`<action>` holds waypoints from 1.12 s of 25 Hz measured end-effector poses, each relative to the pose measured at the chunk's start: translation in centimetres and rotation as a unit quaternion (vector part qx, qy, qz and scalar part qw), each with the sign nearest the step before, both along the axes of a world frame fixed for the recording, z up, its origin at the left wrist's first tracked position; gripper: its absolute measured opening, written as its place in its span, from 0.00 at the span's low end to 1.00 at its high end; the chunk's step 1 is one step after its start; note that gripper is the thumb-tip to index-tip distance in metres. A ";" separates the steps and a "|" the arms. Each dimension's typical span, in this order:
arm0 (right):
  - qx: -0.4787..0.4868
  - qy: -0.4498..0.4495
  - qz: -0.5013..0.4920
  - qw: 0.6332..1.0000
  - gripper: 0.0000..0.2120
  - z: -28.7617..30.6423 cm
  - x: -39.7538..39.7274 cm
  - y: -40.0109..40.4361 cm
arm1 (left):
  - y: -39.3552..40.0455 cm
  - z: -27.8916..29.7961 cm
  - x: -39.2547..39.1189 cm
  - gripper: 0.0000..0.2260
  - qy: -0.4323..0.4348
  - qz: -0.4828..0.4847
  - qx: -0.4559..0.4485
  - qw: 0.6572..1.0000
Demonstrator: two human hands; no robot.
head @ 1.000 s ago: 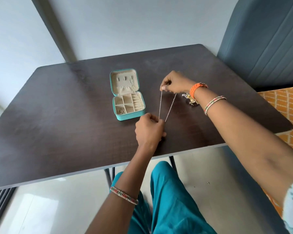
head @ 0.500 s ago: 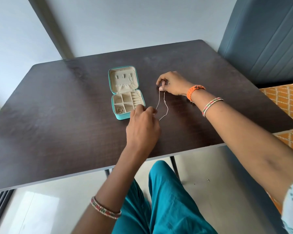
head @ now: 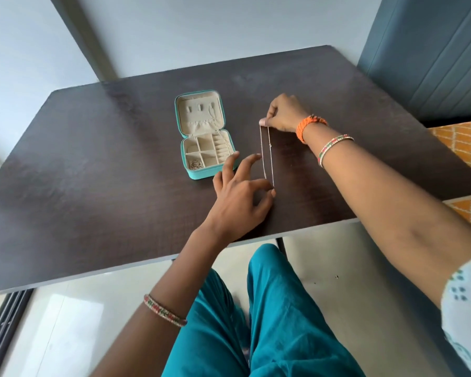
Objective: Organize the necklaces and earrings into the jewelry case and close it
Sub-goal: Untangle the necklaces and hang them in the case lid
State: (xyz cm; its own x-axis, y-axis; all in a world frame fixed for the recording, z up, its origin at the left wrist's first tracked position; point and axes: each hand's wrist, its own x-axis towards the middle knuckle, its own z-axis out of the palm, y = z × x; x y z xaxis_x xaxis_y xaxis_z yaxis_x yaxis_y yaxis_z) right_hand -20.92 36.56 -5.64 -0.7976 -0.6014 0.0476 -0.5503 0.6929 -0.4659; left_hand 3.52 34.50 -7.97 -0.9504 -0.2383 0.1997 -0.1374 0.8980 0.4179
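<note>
Necklace (head: 267,156), a thin silvery chain doubled into a narrow loop, runs lengthwise toward and away from the person over the dark wood-grain table (head: 93,172), just right of the open teal jewelry case (head: 206,137). Right hand (head: 283,112) pinches the far end between curled fingers, while the left hand (head: 239,197) pinches the near end between thumb and forefinger, other fingers spread. Cream-lined, square-cornered, the case lies flat, a small metallic tangle in its near-left compartment.
</note>
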 end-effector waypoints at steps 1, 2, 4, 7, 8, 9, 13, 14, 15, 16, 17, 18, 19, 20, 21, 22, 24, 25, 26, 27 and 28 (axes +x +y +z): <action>-0.001 -0.010 0.002 1.000 0.11 0.1 -0.3 -0.1 | -0.1 -0.2 -0.3 0.14 0.003 -0.005 0.009 1.000; -0.003 -0.024 0.005 1.000 0.12 0.1 -0.7 -0.1 | 0.0 -0.4 -0.6 0.14 0.010 -0.010 0.018 1.000; -0.003 -0.053 0.009 0.999 0.15 0.1 -1.2 -0.3 | 0.2 -0.7 -1.0 0.12 0.027 -0.014 0.044 0.999; 0.007 -0.072 0.002 0.997 0.18 0.3 -1.5 -0.5 | 0.3 -1.1 -1.1 0.11 0.040 -0.023 0.058 0.997; 0.010 -0.078 -0.001 0.997 0.19 0.4 -1.5 -0.6 | 0.3 -1.1 -1.1 0.11 0.042 -0.025 0.056 0.997; 0.012 -0.084 -0.004 0.996 0.19 0.5 -1.5 -0.6 | 0.3 -1.1 -1.1 0.11 0.044 -0.025 0.054 0.997; -0.008 -0.071 0.019 0.997 0.18 0.3 -0.8 0.4 | 0.4 -1.1 -1.0 0.13 0.041 -0.032 0.057 0.997; -0.024 -0.071 0.023 0.997 0.20 0.2 -0.6 0.7 | 0.4 -1.1 -0.9 0.13 0.039 -0.034 0.058 0.997; -0.038 -0.075 0.024 0.996 0.22 0.3 -0.4 1.0 | 0.4 -1.0 -0.9 0.14 0.038 -0.035 0.057 0.997; -0.039 -0.077 0.028 0.996 0.23 0.5 -0.1 1.2 | 0.4 -1.0 -0.9 0.14 0.041 -0.036 0.053 0.997; -0.030 -0.076 0.033 0.996 0.23 0.8 0.2 1.3 | 0.5 -1.0 -0.9 0.14 0.044 -0.038 0.047 0.997; -0.020 -0.077 0.041 0.996 0.24 1.0 0.5 1.4 | 0.5 -1.0 -0.9 0.13 0.048 -0.041 0.039 0.997; -0.018 -0.083 0.048 0.995 0.24 1.3 0.7 1.4 | 0.5 -1.1 -0.9 0.13 0.054 -0.045 0.031 0.997; -0.029 -0.092 0.054 0.994 0.23 1.6 0.8 1.4 | 0.4 -1.2 -0.8 0.14 0.061 -0.048 0.026 0.997; -0.046 -0.098 0.058 0.993 0.20 1.9 1.0 1.3 | 0.3 -1.3 -0.8 0.14 0.069 -0.048 0.025 0.996; -0.065 -0.093 0.062 0.992 0.15 2.2 1.3 1.2 | 0.2 -1.3 -0.7 0.14 0.077 -0.044 0.028 0.996; -0.103 -0.065 0.073 0.990 0.07 3.2 2.3 0.9 | 0.2 -1.2 -0.6 0.16 0.084 -0.028 0.041 0.995; -0.125 -0.053 0.081 0.987 0.05 3.7 3.1 0.7 | 0.2 -1.1 -0.6 0.17 0.094 -0.019 0.045 0.994; -0.148 -0.047 0.088 0.984 0.06 4.2 3.9 0.5 | 0.2 -1.0 -0.3 0.18 0.117 -0.007 0.049 0.992; -0.170 -0.044 0.096 0.980 0.06 4.5 4.9 0.3 | 0.0 -0.7 0.0 0.18 0.150 0.009 0.053 0.987; -0.188 -0.044 0.103 0.976 0.07 4.6 5.8 0.1 | -0.4 -0.5 0.4 0.17 0.185 0.028 0.058 0.981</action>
